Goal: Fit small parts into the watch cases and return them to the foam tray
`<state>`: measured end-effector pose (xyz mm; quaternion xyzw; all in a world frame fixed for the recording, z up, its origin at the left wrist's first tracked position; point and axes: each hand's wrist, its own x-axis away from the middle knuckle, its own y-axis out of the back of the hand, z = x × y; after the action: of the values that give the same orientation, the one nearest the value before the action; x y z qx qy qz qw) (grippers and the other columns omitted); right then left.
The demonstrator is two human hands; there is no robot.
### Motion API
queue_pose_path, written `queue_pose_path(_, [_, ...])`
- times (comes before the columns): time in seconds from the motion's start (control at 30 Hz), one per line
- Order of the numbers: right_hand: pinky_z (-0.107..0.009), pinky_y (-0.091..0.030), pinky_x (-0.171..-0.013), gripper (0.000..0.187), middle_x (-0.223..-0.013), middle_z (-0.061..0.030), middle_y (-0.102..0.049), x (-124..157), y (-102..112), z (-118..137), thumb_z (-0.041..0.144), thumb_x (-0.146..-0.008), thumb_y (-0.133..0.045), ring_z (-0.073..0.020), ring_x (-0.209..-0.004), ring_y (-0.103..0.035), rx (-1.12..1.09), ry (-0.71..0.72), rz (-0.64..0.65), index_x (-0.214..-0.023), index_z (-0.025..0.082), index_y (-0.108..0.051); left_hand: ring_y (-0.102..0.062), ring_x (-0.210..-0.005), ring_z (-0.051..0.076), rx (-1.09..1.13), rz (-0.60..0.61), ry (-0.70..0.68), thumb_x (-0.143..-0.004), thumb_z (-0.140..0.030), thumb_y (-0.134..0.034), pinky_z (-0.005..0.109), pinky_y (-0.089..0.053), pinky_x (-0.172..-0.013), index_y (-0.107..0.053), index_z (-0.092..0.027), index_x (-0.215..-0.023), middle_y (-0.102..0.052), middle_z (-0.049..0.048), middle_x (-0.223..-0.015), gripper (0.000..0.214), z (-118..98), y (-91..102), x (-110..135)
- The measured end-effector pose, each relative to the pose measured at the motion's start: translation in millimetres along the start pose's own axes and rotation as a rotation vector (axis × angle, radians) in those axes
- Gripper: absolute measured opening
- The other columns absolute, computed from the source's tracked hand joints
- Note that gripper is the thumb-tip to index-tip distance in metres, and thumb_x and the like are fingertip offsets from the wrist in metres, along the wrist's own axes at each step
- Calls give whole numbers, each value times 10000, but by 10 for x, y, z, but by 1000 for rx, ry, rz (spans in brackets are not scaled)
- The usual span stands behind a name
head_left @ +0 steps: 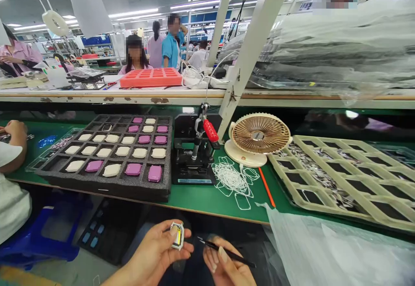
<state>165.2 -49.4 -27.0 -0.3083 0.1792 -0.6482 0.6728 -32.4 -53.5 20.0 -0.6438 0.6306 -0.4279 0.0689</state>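
Our left hand gripped a small white-framed yellow part, while our right hand pinched black tweezers just beside it, both below the green tabletop.

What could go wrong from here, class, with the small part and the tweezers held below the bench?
The left hand holds the small white-framed part below the green bench, so a slip might drop it to the floor. The black tweezers in the right hand have a fine point, which could scratch the part or prick the left hand.
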Motion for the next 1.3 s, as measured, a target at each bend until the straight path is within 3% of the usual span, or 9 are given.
queue_pose_path(0.1, [-380,-647,-761,192,-1056,-110,-807,-20,-55,19,368,-833,-902,-230,-838,-763,186,184,10,-992,267,-865,-789,-909,272,-77,53,-9,-872,-366,-852,398,-607,-859,-733,-117,-1125,-769,228,-1196,374,-61,-68,54])
queue_pose_path(0.2, [-438,-673,-899,130,-1146,-117,-809,-17,-204,76,244,-900,-826,-286,-1043,-780,515,453,57,-1021,264,-867,-784,-906,267,-211,65,-62,-849,-381,-876,425,-615,-897,-724,-142,-1193,-776,185,-1159,446,-125,-136,106])
queue_pose_path(0.27, [-473,-664,-958,227,-1158,-113,-808,-15,-315,110,153,-921,-777,-290,-1088,-775,679,610,107,-1107,262,-845,-777,-868,255,-288,31,-108,-836,-421,-881,424,-632,-868,-727,-161,-1207,-785,149,-1093,478,-147,-175,122])
queue_pose_path(0.37, [-515,-656,-993,361,-1175,-100,-806,-12,-440,131,59,-907,-750,-302,-1128,-770,759,733,187,-1202,262,-796,-758,-882,242,-349,-8,-167,-822,-478,-878,385,-648,-821,-755,-178,-1190,-790,122,-1036,490,-160,-234,145])
queue_pose_path(0.63, [-519,-663,-987,454,-1195,-88,-802,-31,-469,141,-25,-883,-719,-332,-1190,-751,812,796,295,-1236,259,-758,-753,-876,237,-357,-67,-189,-763,-450,-922,353,-649,-810,-791,-193,-1179,-806,111,-1014,507,-235,-321,173])
queue_pose_path(1.03, [-544,-654,-1006,519,-1261,-96,-781,-47,-426,130,-56,-883,-692,-342,-1237,-727,860,826,362,-1288,264,-751,-771,-863,237,-464,-72,-192,-805,-412,-891,371,-654,-841,-783,-202,-1237,-813,111,-1080,492,-211,-242,128])
queue_pose_path(1.2, [-575,-666,-963,516,-1271,-85,-780,-14,-382,3,-17,-921,-660,-357,-1236,-726,815,865,302,-1313,306,-750,-758,-886,252,-316,-18,-111,-774,-412,-923,396,-659,-809,-774,-188,-1264,-804,119,-1039,560,-237,-227,139])
queue_pose_path(1.3, [-559,-673,-950,508,-1242,-89,-790,-23,-381,-46,-39,-889,-696,-354,-1204,-743,787,859,250,-1272,287,-770,-752,-971,255,-283,35,-86,-801,-389,-913,397,-646,-873,-774,-199,-1261,-792,130,-1118,517,-247,-193,154])
